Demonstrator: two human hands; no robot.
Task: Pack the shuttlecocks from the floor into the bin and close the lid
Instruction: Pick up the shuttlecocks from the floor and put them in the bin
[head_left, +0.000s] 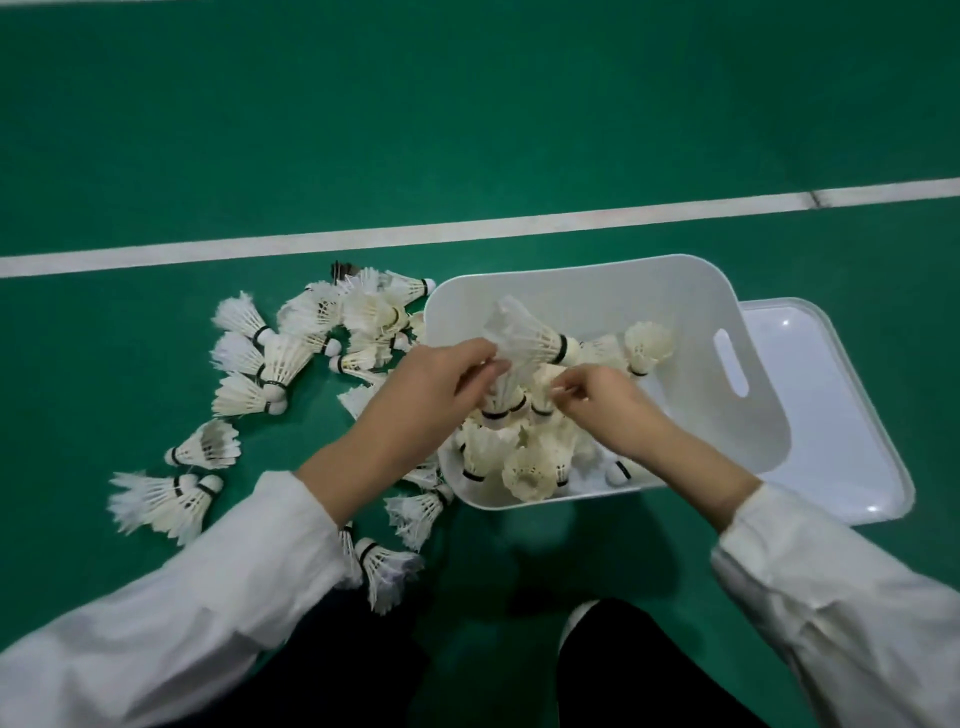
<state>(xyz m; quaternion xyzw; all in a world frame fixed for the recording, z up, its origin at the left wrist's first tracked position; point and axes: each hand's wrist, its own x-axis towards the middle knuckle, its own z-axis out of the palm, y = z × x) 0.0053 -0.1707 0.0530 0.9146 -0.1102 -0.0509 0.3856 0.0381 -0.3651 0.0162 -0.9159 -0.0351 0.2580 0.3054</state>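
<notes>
A white plastic bin (691, 312) stands on the green floor, with several white feather shuttlecocks (524, 462) piled in its near left part. Both hands are over that pile. My left hand (431, 389) pinches the feathers of a shuttlecock (524, 338) that lies sideways above the pile, cork to the right. My right hand (602, 405) has its fingers closed on feathers in the pile; which shuttlecock it grips I cannot tell. Several more shuttlecocks (291, 358) lie scattered on the floor left of the bin. The white lid (831, 431) lies flat under the bin's right side.
A white court line (467, 228) crosses the floor beyond the bin. More loose shuttlecocks (387, 569) lie near my left sleeve. My dark trousers and a white shoe tip (576, 621) are at the bottom.
</notes>
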